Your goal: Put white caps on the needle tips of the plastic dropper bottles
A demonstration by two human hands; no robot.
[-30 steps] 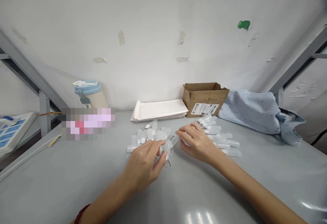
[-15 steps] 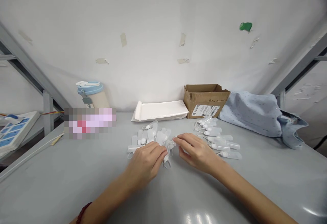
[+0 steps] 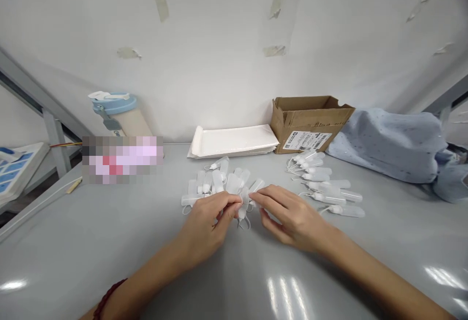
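Note:
My left hand [image 3: 214, 215] is closed in a pinch, thumb against forefinger, at the near edge of a pile of small translucent plastic tubes [image 3: 233, 182] with white caps and thin cord loops. A fine white cord [image 3: 245, 203] runs from its fingertips toward my right hand [image 3: 287, 213]. The right fingertips close around the capped end of one translucent tube; its cap is mostly hidden by the fingers. Just in front of the fingertips, a cord loop [image 3: 244, 223] lies on the table. To the right, more tubes [image 3: 329, 198] lie in a loose row.
Behind the pile sits a stack of white padded envelopes [image 3: 236, 140], beside an open cardboard box [image 3: 310, 120]. Light blue cloth [image 3: 391, 144] lies at right. A blue-lidded cup [image 3: 124, 113] and a blurred pink item [image 3: 127, 157] are at left on the grey table [image 3: 146, 281].
The camera view has tipped down and closer. My hands have come nearer each other, and a cord now shows between the fingertips. The right hand has closed on a tube's end.

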